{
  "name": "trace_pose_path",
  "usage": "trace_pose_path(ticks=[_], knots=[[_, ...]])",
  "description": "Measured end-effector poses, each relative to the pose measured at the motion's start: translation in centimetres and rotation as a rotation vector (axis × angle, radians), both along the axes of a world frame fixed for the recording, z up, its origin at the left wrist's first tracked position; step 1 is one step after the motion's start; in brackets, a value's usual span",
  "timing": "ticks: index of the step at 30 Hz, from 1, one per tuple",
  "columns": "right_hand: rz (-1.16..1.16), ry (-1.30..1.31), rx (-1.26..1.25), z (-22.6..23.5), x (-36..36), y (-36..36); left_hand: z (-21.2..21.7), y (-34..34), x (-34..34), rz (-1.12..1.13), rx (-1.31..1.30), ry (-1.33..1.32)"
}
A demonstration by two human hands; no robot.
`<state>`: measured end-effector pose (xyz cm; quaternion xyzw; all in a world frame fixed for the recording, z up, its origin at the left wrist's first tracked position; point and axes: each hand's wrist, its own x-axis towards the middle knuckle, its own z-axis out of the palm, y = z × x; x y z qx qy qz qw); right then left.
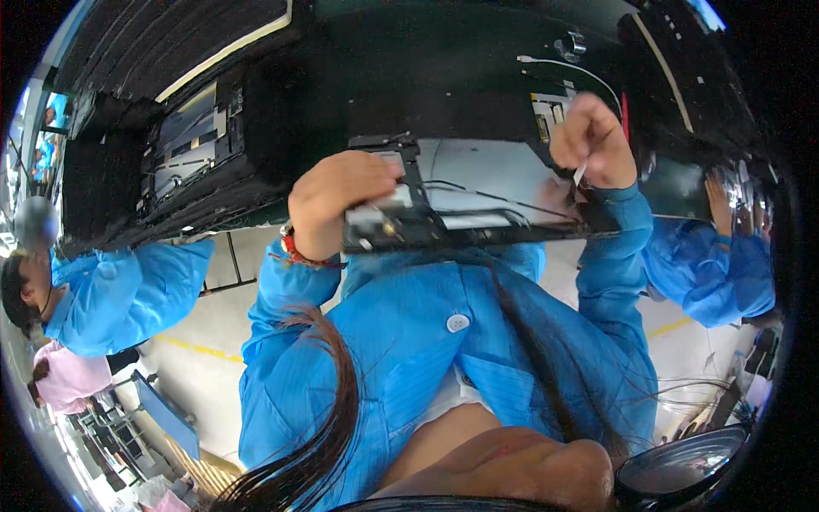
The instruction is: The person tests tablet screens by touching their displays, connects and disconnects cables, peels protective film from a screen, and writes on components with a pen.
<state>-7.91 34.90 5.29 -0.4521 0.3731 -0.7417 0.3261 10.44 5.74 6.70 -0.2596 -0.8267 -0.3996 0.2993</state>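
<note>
A flat, opened electronic device (486, 175) lies at the table's near edge in front of me. It has a shiny silver plate, a black frame and thin black cables. My left hand (337, 194) grips its left part, fingers bent over a silver component; the thumb is hidden. Above the device's right end, my right hand (595, 143) is closed in a pinch on a small white strip (580, 174). Whether the strip touches the device I cannot tell. Behind that hand is a partly covered white and yellow sheet (546, 115).
To the left, a black foam tray (102, 183) holds similar device parts (189, 141). A white cable (567, 63) and a shiny round metal object (570, 45) lie at the far right. People in blue work on my left (128, 290) and right (708, 264).
</note>
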Motion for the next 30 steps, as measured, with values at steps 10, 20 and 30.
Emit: trace_pose_path(ticks=[10, 20, 30], knots=[[-0.759, -0.603, 0.105, -3.7, 1.2, -0.2, -1.6, -1.0, -1.9, 0.178, 0.976, -0.594], [-0.945, -0.142, 0.535, -6.0, 0.5, 0.4, -3.7, -2.5, -4.5, 0.207, 0.998, -0.905], [-0.906, -0.161, 0.602, -6.0, -0.1, 2.3, -0.9, 3.8, -4.6, 0.475, -0.396, -0.262]])
